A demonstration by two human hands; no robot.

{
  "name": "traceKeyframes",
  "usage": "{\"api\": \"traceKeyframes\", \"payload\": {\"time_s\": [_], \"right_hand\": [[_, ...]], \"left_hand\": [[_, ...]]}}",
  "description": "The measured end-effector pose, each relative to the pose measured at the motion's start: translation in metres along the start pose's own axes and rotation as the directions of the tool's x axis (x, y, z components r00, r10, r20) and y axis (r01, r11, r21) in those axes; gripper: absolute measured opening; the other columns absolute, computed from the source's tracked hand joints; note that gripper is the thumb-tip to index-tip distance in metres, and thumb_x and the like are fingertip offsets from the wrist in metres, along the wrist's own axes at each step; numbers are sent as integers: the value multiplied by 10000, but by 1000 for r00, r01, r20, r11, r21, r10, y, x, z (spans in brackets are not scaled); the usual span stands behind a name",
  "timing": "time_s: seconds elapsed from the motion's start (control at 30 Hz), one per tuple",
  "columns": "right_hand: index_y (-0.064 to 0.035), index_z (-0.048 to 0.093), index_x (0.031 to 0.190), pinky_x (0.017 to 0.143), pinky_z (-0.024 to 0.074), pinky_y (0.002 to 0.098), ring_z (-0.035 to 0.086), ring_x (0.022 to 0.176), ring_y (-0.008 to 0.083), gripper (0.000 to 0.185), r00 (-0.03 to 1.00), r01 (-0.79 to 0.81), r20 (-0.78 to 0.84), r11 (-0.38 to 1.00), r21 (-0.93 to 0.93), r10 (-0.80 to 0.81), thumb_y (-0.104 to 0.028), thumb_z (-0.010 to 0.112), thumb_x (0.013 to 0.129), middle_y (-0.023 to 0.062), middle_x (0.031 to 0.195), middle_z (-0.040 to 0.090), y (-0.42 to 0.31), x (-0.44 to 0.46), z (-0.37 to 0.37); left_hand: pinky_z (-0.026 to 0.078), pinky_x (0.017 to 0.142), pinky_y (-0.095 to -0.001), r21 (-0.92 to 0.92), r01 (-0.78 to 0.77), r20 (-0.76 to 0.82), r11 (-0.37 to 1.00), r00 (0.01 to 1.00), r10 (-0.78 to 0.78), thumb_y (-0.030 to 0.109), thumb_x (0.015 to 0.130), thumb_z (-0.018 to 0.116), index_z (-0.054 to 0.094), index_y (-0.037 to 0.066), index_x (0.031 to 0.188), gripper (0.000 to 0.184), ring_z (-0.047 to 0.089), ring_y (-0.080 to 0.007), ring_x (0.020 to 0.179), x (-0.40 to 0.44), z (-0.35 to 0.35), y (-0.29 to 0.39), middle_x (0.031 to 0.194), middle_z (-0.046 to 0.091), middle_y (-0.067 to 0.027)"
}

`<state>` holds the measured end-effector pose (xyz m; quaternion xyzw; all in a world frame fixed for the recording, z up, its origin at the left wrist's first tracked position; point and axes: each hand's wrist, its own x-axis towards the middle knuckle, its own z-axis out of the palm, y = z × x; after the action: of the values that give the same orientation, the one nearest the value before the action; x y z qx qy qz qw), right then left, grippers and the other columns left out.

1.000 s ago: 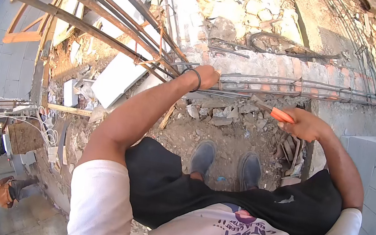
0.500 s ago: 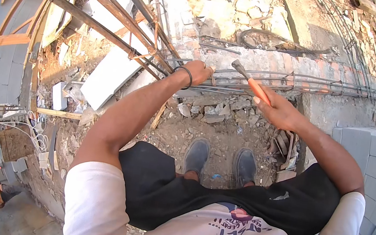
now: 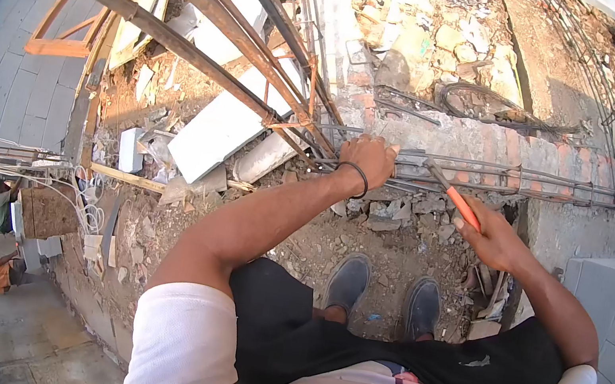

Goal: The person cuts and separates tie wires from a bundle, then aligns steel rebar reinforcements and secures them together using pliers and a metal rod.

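My left hand is closed over the steel rebar at the corner of the low brick wall, its fingers mostly hidden under the knuckles. In my right hand is a pair of orange-handled pincers. Their dark metal head points up and left and rests at or just above the bars; contact is hard to make out. The long bars run rightward along the wall, with thin ties around them.
Rusty upright bars lean in from the upper left. Rubble and a white slab lie nearby. Grey blocks are stacked at right. A brick wall crosses ahead. Another person is at far lower left.
The view has shifted, so the scene sits further right and lower. The pincers' head has come closer to the rebar and my left hand. My left hand still grips at the corner.
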<state>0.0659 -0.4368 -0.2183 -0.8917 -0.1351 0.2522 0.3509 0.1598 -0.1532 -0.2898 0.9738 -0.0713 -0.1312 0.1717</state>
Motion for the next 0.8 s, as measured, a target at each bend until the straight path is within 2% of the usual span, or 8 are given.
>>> {"api": "traceKeyframes", "payload": {"time_s": [0.13, 0.23, 0.27, 0.4, 0.5, 0.57, 0.67, 0.8], "right_hand": [[47, 393, 1414, 897, 452, 453, 599, 1038, 414, 591, 981, -129, 155, 987, 98, 113, -221, 606, 932, 285, 1111, 592, -10, -2, -12], [44, 388, 1431, 953, 447, 412, 602, 1129, 374, 615, 964, -143, 238, 987, 74, 122, -183, 631, 913, 287, 1218, 591, -3, -4, -11], [53, 402, 1418, 988, 441, 409, 580, 1178, 397, 622, 981, -48, 193, 995, 92, 29, -180, 647, 895, 291, 1261, 578, 9, -5, -5], [63, 416, 1406, 1011, 438, 428, 558, 1204, 412, 660, 960, 22, 276, 997, 70, -41, -210, 674, 864, 294, 1310, 552, 24, -3, -7], [36, 455, 1385, 1000, 444, 460, 555, 1189, 418, 663, 922, 72, 385, 996, -47, -48, -243, 686, 830, 282, 1277, 572, 47, -3, -3], [-3, 542, 1277, 908, 483, 497, 617, 1051, 412, 565, 849, -85, 504, 983, -163, 157, -251, 705, 796, 246, 1130, 627, 64, -2, 4], [8, 569, 1177, 862, 502, 507, 641, 988, 409, 518, 839, -94, 485, 944, -316, 246, -260, 719, 761, 239, 1041, 650, 108, -14, 22], [13, 583, 1115, 819, 517, 504, 658, 920, 416, 479, 850, -97, 478, 958, -269, 220, -281, 717, 762, 244, 945, 667, 157, -45, 39]], "left_hand": [[451, 896, -538, -55, -31, 0, 998, 1000, 31, 420, 976, 462, 675, -33, 1002, 501, 623, -449, 977, -1, -1, -4, 1000, 653, -280], [447, 879, -540, -1, -100, -65, 995, 993, 100, 383, 971, 493, 666, -36, 1003, 454, 618, -445, 959, -6, 5, -3, 972, 647, -267], [447, 879, -540, 1, -98, -53, 995, 994, 98, 383, 971, 493, 666, -36, 1003, 454, 618, -445, 959, -6, 6, -3, 972, 647, -267], [434, 864, -514, 6, -187, -115, 982, 976, 187, 309, 966, 522, 657, -29, 1011, 367, 604, -416, 930, -8, 6, -7, 951, 632, -234], [421, 859, -494, 12, -261, -153, 965, 953, 260, 284, 963, 530, 645, -22, 1038, 335, 588, -389, 925, -9, 7, -8, 953, 618, -207], [414, 857, -485, 11, -287, -156, 958, 946, 285, 272, 961, 535, 638, -18, 1054, 322, 580, -374, 923, -9, 7, -8, 950, 610, -193], [408, 851, -478, -9, -283, -150, 959, 949, 279, 283, 965, 528, 624, -18, 1076, 335, 569, -360, 921, -7, 6, -10, 947, 595, -173], [400, 830, -473, -70, -285, -148, 956, 951, 273, 260, 975, 504, 621, -12, 1063, 308, 564, -355, 903, -3, 7, -8, 927, 588, -163]]}}
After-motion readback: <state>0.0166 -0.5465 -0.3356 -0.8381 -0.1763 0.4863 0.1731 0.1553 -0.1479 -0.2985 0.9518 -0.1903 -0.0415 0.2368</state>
